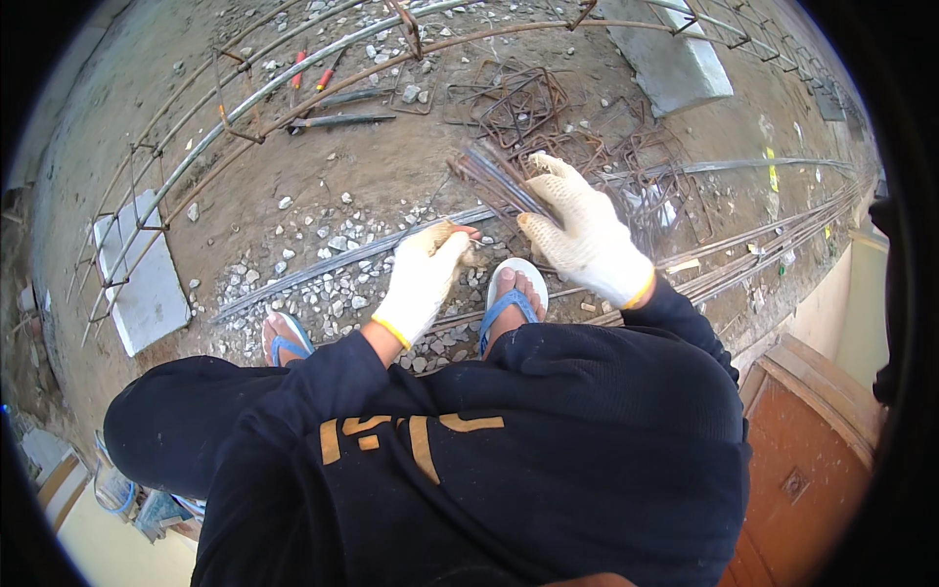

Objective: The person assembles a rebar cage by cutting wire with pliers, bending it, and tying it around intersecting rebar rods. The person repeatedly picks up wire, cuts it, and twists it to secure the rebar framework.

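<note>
Bundle of thin, dark steel rods (pixel 501 180) slants far left from between thumb and fingers of the nearer, white-gloved right hand (pixel 584 238), grip unclear; the white-gloved left hand (pixel 423 276) is curled, contents hidden.

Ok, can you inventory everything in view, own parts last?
rod frame: one, brown and grey, across top
concrete blocks: two, grey, left and upper right
red handles: two, red, upper left
bent metal loops: many, brown, upper centre
short rods: several, dark, upper centre
long rods: many, grey and brown, across middle
stones: many, grey, centre
wooden panel: one, orange, lower right
clothing: one set, black, lower centre
feet: two, blue sandals, centre
left hand: one, white glove, centre
right hand: one, white glove, centre right
</note>
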A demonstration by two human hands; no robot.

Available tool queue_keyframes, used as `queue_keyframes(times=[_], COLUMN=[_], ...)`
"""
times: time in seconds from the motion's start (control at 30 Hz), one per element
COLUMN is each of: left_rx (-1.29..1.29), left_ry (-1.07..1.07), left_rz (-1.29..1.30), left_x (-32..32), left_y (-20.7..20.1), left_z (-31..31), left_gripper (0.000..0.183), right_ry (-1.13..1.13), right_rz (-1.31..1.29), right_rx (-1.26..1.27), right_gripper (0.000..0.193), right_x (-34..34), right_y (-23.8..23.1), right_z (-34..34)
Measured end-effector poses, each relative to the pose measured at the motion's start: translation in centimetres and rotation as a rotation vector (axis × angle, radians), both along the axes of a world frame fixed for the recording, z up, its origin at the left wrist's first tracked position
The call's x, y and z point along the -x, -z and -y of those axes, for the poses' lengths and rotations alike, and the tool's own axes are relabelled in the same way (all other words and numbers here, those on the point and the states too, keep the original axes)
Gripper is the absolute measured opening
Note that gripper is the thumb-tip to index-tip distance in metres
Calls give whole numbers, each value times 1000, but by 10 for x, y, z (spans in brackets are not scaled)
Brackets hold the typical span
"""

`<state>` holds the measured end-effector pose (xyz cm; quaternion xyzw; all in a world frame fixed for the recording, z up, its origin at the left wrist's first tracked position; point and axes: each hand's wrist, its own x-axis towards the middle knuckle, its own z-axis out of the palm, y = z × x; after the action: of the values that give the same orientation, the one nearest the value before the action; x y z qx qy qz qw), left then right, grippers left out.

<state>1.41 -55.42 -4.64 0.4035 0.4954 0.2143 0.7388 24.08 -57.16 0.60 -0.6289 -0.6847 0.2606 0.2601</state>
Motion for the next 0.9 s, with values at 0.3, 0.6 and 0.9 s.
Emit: queue_keyframes(times=[0.3,0.6,0.9], left_rx=[375,482,417], left_ry=[150,116,136], left_rz=[168,419,397], left_x=[-18,-21,-12], left_y=[45,44,47], left_z=[3,10,5], left_gripper=[11,15,15], right_ry=[-12,243,398], right_rz=[-95,-605,-675], right_rx=[107,306,680], right_gripper=[26,50,45], right_x=[23,22,-3], right_y=[24,8,10], right_z=[16,18,5])
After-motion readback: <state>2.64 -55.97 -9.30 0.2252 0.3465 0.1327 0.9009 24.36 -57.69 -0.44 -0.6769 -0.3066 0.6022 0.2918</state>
